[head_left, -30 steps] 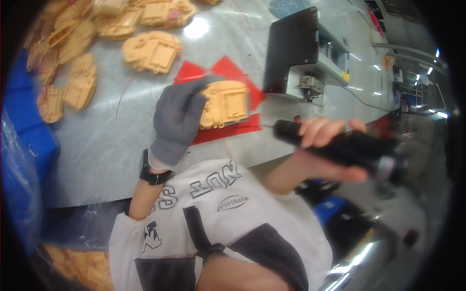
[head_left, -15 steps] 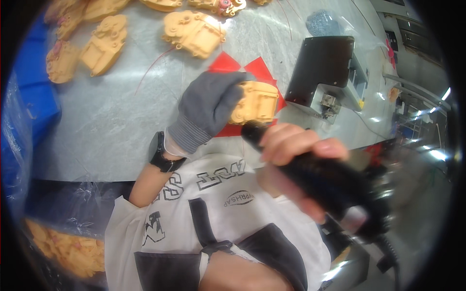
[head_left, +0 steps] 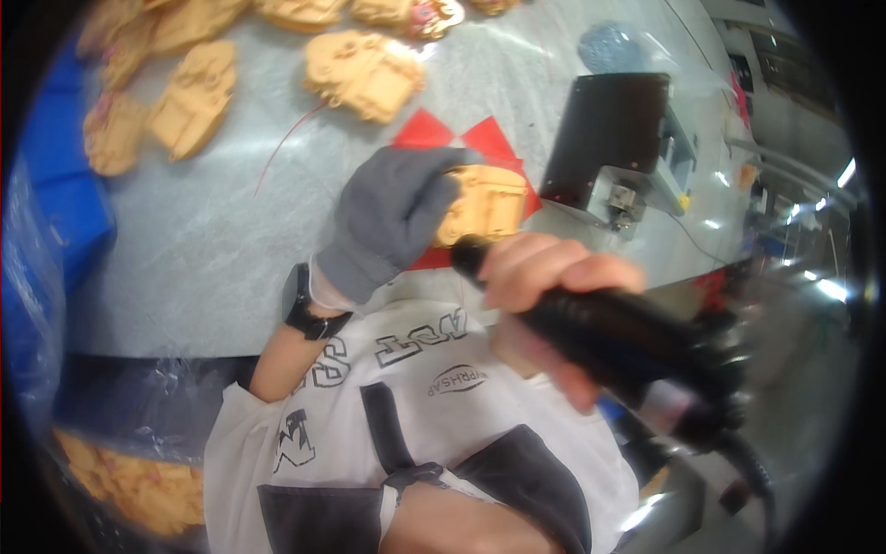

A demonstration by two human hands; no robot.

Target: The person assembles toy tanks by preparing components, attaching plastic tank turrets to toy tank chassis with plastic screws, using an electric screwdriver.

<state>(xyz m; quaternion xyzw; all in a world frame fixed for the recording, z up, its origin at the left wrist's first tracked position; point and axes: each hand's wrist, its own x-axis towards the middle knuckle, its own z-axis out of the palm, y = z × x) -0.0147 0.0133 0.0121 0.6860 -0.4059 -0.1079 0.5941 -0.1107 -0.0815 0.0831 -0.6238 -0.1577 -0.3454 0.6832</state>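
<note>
My left hand (head_left: 383,217), in a grey work glove, grips a yellow-orange plastic housing (head_left: 484,205) by its left side. The housing is held over red sheets (head_left: 494,138) on the table. My bare right hand (head_left: 554,277) is wrapped round a black corded electric screwdriver (head_left: 637,342), tilted with its nose toward me and the housing. That nose meets the housing's lower edge in the picture; its bit is hidden, so I cannot tell whether it touches a screw.
More yellow housings (head_left: 365,74) lie on the grey table (head_left: 212,268) at the far side and far left. A black-topped metal device (head_left: 604,138) stands to the right, near a blue coiled bundle (head_left: 614,46). Blue bins (head_left: 69,203) line the left edge; a plastic-lined container of yellow parts (head_left: 138,480) sits lower left.
The view has shifted slightly, so the table things sit a little lower. Both hands keep their holds, and the screwdriver has moved slightly left against the housing.
</note>
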